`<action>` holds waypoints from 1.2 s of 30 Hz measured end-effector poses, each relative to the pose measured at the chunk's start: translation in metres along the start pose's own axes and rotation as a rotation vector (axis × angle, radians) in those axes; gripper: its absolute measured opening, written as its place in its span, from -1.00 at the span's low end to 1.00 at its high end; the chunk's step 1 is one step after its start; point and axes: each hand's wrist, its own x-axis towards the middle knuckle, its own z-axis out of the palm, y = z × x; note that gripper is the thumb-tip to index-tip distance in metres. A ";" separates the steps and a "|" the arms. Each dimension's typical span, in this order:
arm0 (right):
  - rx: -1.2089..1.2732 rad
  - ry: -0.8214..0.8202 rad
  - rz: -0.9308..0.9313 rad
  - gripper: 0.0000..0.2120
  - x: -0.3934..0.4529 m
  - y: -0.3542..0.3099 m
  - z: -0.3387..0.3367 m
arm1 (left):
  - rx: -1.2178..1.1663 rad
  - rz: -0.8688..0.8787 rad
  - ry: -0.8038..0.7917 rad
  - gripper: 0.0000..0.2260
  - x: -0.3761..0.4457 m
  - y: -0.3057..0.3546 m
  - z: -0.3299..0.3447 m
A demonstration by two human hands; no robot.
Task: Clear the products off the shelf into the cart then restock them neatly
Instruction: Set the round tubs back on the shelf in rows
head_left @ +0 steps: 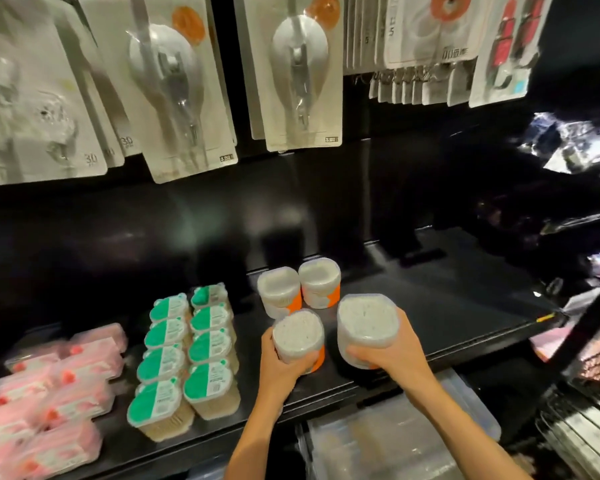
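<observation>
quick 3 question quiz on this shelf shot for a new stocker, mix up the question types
1. True or false: each hand grips one clear tub of cotton swabs.
2. How many swab tubs stand untouched at the back of the shelf?
3. The green-lidded boxes sit: A) left of the tubs B) right of the tubs C) on the hooks above

Key
1. True: left hand on the left tub, right hand on the right tub.
2. Two.
3. A
</observation>
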 end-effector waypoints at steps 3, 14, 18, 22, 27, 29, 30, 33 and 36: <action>0.009 -0.030 0.007 -0.42 0.013 0.005 0.002 | 0.033 0.029 -0.005 -0.18 0.003 -0.004 -0.001; 0.024 -0.079 0.051 -0.48 0.048 0.012 0.001 | 0.088 0.009 0.188 -0.21 0.014 -0.001 0.011; 0.048 -0.078 0.075 -0.46 0.049 0.016 -0.001 | 0.107 -0.009 0.197 -0.23 0.020 0.001 0.010; 0.079 -0.096 0.078 -0.45 0.048 0.017 -0.003 | 0.138 -0.013 0.199 -0.25 0.027 -0.001 0.011; 0.076 -0.086 0.083 -0.43 0.048 0.022 -0.002 | 0.169 -0.004 0.185 -0.25 0.038 -0.008 0.008; 0.073 -0.084 0.088 -0.40 0.048 0.026 -0.002 | 0.173 -0.002 0.164 -0.25 0.038 -0.007 0.007; 0.070 -0.091 0.090 -0.40 0.048 0.029 -0.002 | 0.178 -0.002 0.155 -0.24 0.036 -0.006 0.007; 0.050 -0.125 0.094 -0.39 0.047 0.037 -0.003 | 0.213 -0.034 0.152 -0.20 0.026 -0.009 0.004; 0.041 -0.130 0.100 -0.39 0.046 0.040 -0.002 | 0.348 0.008 0.261 -0.38 0.000 -0.017 0.000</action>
